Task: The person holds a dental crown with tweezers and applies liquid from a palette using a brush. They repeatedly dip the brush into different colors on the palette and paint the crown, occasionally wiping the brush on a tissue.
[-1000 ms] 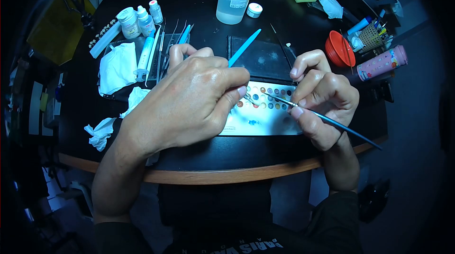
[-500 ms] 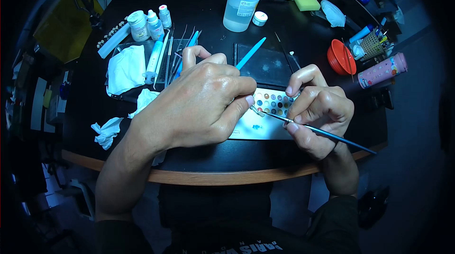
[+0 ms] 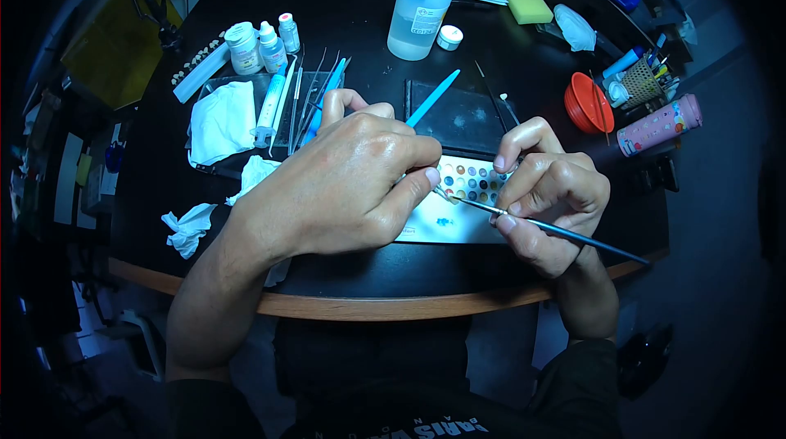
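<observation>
In my right hand (image 3: 553,198) I hold a thin dark-handled paintbrush (image 3: 577,238), its fingers pinched near the ferrule. The brush tip points left and meets or nearly meets a tiny pale piece (image 3: 442,192) at my left fingertips. My left hand (image 3: 348,177) is closed in a pinch there; the fingers hide most of what it grips, so I cannot make out its kind. Under both hands lies a white palette (image 3: 422,222) with rows of small coloured wells and a blue smear on its bare part.
Behind the palette is a dark flat case (image 3: 467,120) with a blue tool (image 3: 432,99) lying over it. Left stand small bottles (image 3: 272,48), a syringe (image 3: 270,103) and crumpled tissue (image 3: 190,228). A large liquid bottle (image 3: 419,13), red bowl (image 3: 583,103) and pink tumbler (image 3: 659,126) are farther off.
The view has shifted slightly. Both hands keep nearly the same pose, with the brush tip still at the small piece.
</observation>
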